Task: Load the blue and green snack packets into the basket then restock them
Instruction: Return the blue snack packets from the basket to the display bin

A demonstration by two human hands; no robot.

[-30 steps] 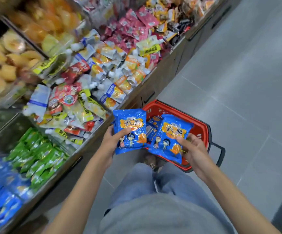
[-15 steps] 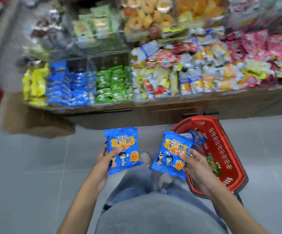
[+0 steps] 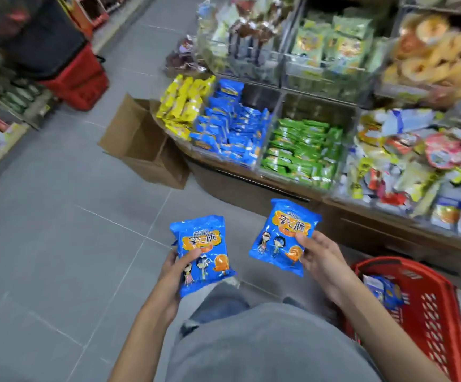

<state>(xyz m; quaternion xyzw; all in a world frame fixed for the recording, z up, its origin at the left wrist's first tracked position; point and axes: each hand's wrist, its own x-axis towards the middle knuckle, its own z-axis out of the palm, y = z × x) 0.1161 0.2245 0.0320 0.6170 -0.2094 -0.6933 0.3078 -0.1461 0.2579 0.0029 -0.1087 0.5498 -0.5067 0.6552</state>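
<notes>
Two blue snack packets were held up in the head view, one in each hand, above the grey tiled floor. The left hand gripped the left blue packet at its lower left side, its fingers curled round the edge with the thumb pressed on the front. The right hand gripped the right blue packet at its right side in the same way, thumb on the printed face. The two packets were apart from each other and touched nothing else.

The red basket stood on the floor at the person's right, near the right arm. Some packets lay inside it; they seemed to be blue, but the blur made this hard to tell.

Ahead, the display surface carried a compartment of blue packets, with a compartment of green packets just beside it on the right and yellow packets on the left. An open cardboard box stood on the floor at the left end of the display. A second red basket stood farther away, at the upper left.
</notes>
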